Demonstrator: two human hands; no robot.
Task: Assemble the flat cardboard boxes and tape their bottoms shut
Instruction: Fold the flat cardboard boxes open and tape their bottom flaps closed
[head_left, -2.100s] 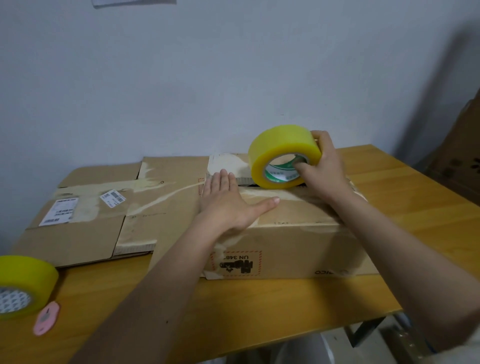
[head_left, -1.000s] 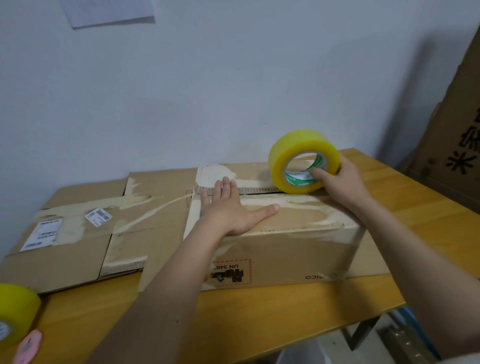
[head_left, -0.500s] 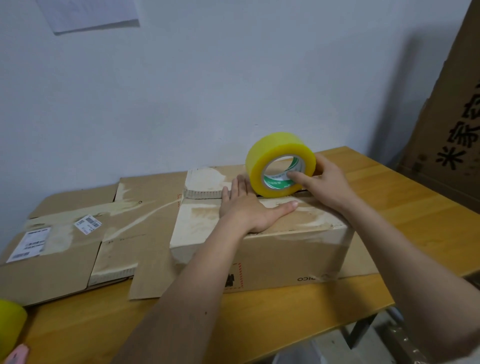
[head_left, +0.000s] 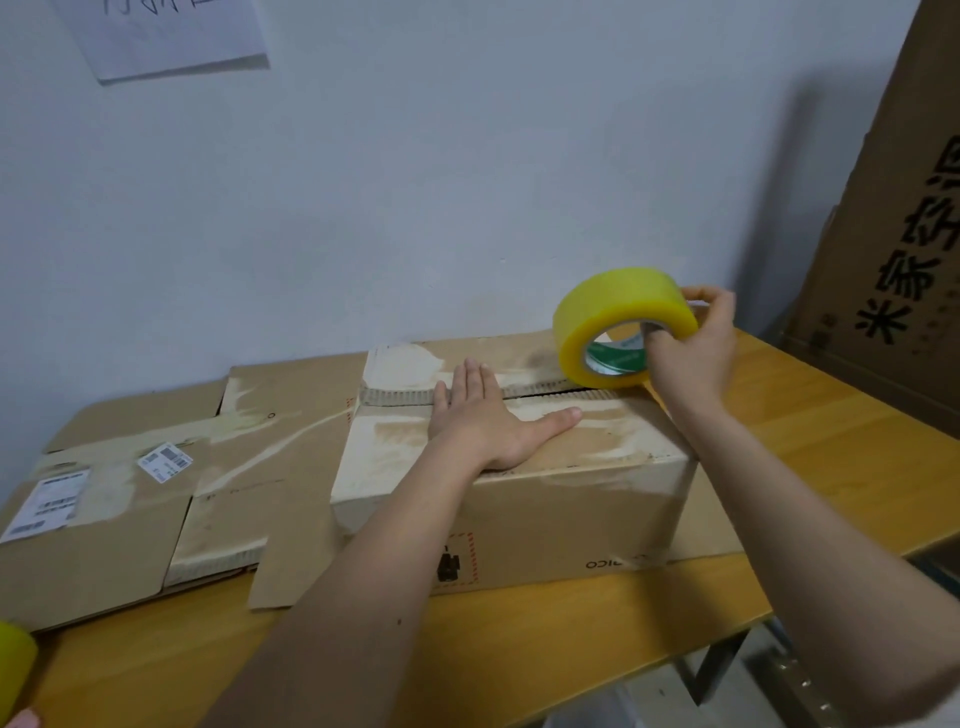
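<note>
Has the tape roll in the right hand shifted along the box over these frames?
Yes. The tape roll has moved rightward along the box seam, away from the flat left hand, toward the box's right end.

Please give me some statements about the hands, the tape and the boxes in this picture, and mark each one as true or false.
1. The left hand lies flat on top of the assembled box. True.
2. The right hand holds a pair of scissors. False: it grips the yellow tape roll.
3. The tape roll stands at the box's right end. True.
4. The flattened boxes lie to the right of the assembled box. False: they lie to its left.
</note>
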